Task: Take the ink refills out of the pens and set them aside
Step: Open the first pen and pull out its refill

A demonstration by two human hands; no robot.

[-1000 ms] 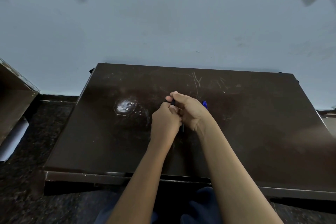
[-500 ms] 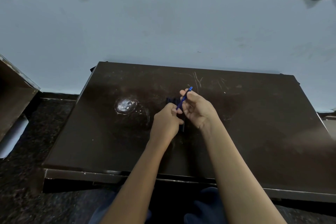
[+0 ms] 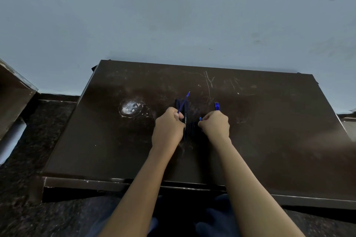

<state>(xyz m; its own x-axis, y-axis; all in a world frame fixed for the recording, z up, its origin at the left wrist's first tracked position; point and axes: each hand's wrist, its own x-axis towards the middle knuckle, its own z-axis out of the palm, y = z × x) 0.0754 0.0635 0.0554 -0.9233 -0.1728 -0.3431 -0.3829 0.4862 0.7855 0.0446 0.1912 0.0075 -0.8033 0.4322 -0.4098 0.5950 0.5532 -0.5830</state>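
The dark brown table (image 3: 269, 140) carries everything for this work, and its middle shows a task that I judge to be partly done, perhaps near half, though the exact count is not possible. A small group of black pens (image 3: 185, 110) lies side by side in the centre, between the two hands. They are dark against the dark top, so I cannot tell how many they are or which of them are already empty. To the right of them, just beyond the right hand, the blue ends of a few set-aside refills (image 3: 217, 106) lie close together on the table. The rest of their length is hidden under the hand, and these seem to be the finished part. What is left, in my judgement, is to put down the refill now in hand beside the others and then to open the remaining pens. The left hand (image 3: 167, 129) is closed into a loose fist with the fingers curled, and it grips the lower end of a thin blue refill (image 3: 184, 100). This refill rises out of the fist, tilted up and to the right, and its tip stands over the far ends of the pens. The right hand (image 3: 215, 126) has its fingers curled inward, and a small blue piece (image 3: 200, 118) shows at the fingertips. It appears to be pinched there, but I cannot tell what it is.
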